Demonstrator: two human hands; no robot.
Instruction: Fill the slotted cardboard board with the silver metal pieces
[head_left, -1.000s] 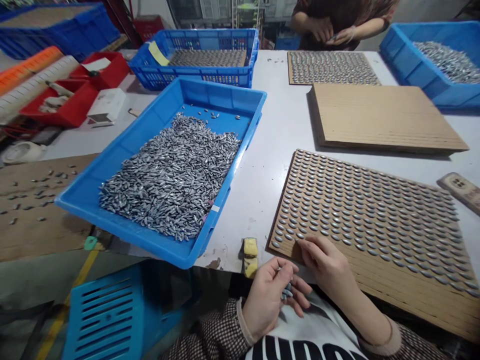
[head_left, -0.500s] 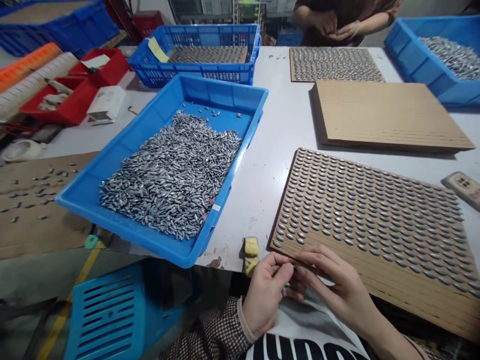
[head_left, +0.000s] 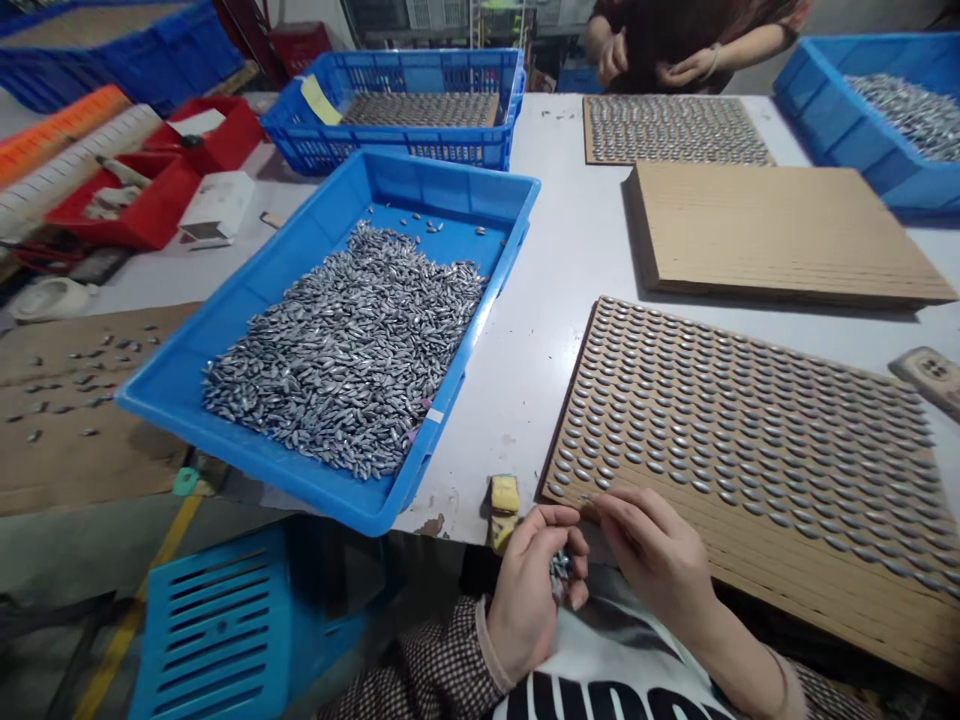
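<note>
On the head camera I see the left hand [head_left: 529, 590] curled around a small bunch of metal pieces [head_left: 559, 570], close to the body. Just right of it, the right hand [head_left: 652, 555] rests its fingertips [head_left: 598, 504] on the near corner of the slotted board [head_left: 750, 440]; I cannot tell whether they pinch a piece. Beyond the left hand, further left, sits the blue tray [head_left: 247, 290], heaped with more

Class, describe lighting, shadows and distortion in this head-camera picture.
Head view: soft, even light; the cardboard stack casts a thin shadow on the white table; wide-angle lens bows the rim of the blue tray; metal pieces glint faintly; left hand and right hand look slightly blurred.
</note>
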